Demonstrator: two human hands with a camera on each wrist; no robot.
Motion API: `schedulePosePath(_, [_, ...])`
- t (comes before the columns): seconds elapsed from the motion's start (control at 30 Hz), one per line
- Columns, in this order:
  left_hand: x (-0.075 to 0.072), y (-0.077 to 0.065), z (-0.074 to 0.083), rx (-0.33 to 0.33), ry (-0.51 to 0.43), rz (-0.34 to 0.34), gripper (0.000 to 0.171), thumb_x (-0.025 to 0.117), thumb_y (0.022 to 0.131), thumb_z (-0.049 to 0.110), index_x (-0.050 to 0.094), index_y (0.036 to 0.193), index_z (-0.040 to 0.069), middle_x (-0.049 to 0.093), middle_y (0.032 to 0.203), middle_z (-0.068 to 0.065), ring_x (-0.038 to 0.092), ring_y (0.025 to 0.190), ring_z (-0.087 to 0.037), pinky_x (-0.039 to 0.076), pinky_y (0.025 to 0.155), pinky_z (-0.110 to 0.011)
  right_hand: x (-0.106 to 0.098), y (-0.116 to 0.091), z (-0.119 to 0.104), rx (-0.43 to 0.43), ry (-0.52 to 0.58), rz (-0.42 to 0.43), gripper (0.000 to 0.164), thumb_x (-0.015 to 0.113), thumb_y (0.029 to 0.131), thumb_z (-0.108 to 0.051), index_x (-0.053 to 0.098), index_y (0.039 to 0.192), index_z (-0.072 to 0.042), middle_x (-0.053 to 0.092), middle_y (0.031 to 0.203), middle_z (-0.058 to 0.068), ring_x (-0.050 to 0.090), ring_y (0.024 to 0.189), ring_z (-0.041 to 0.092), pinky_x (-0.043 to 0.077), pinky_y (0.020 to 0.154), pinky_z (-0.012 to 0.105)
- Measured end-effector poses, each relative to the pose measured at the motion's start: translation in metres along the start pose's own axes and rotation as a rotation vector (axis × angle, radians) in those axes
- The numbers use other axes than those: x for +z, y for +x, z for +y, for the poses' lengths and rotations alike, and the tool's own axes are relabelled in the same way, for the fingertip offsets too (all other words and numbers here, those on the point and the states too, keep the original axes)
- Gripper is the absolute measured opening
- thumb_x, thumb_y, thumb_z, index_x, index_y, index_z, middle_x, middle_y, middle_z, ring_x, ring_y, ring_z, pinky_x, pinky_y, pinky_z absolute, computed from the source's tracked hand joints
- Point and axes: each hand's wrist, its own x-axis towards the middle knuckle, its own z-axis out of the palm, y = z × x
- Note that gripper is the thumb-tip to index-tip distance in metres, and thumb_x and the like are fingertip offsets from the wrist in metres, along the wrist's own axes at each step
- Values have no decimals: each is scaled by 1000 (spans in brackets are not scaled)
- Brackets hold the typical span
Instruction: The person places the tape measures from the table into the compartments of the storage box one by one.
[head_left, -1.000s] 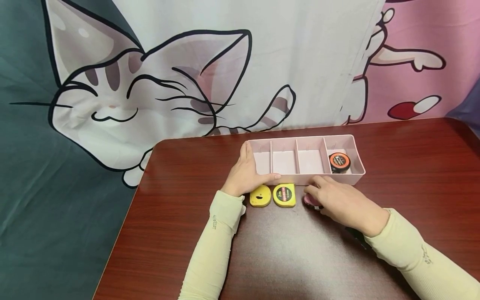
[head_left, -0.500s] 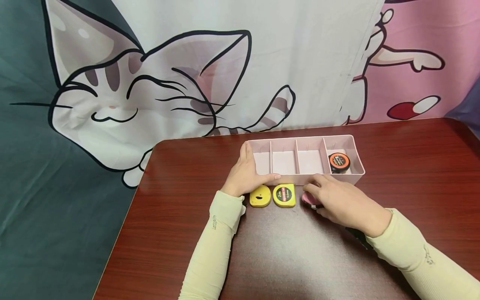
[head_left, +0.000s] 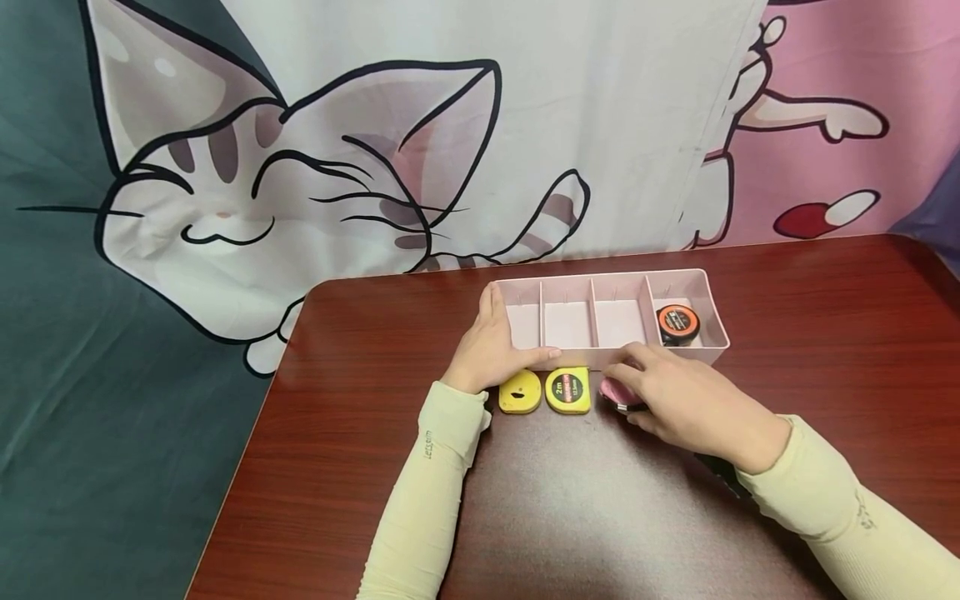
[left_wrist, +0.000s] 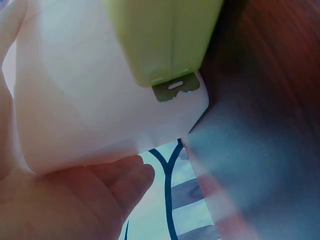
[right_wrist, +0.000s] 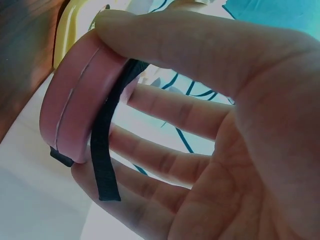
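A pink tape measure (head_left: 621, 392) with a black wrist strap (right_wrist: 104, 145) is pinched between the thumb and fingers of my right hand (head_left: 682, 398), just in front of the pink divided box (head_left: 712, 357). My left hand (head_left: 491, 346) rests against the box's left end, its fingers straight along the end wall and its thumb along the front wall. Two yellow tape measures lie on the table before the box: a round-faced one (head_left: 520, 392) by my left wrist and a 2m-labelled one (head_left: 567, 390) beside it. An orange-and-black tape measure (head_left: 678, 325) sits in the rightmost compartment.
The box has several compartments in a row, split by thin dividers (head_left: 595, 312). It stands near the back edge of a dark red wooden table (head_left: 360, 400). Behind the table hangs a cat-print curtain (head_left: 600, 125).
My right hand has shifted slightly left with the pink tape measure, and more of the tape measure's pink face shows. My left hand has stayed in place on the box.
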Motion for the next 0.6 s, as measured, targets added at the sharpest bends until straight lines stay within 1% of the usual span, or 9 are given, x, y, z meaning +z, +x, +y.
schedulePosePath(0.17, [0, 0, 0, 0, 0, 11, 134, 57, 60, 82, -4, 147, 0, -9, 154, -9, 28, 134, -23, 39, 98, -34, -3, 1, 0, -6, 2, 10, 48, 84, 62, -21, 65, 105, -10, 54, 100, 4, 54, 81, 19, 49, 68, 39])
schedulePosePath(0.37, [-1, 0, 0, -3, 3, 2, 134, 57, 60, 82, -9, 147, 3, -10, 154, -9, 26, 135, -23, 38, 99, -34, -6, 1, 0, -2, 4, 20, 48, 84, 63, -23, 65, 105, -10, 55, 99, 4, 53, 80, 17, 48, 67, 40])
schedulePosePath(0.6, [0, 0, -1, 5, -3, 8, 134, 57, 60, 81, -8, 147, 2, -10, 154, -9, 26, 135, -23, 39, 98, -34, -11, 2, 0, 5, 13, 24, 47, 84, 63, -24, 65, 105, -10, 54, 98, 3, 52, 77, 15, 48, 64, 38])
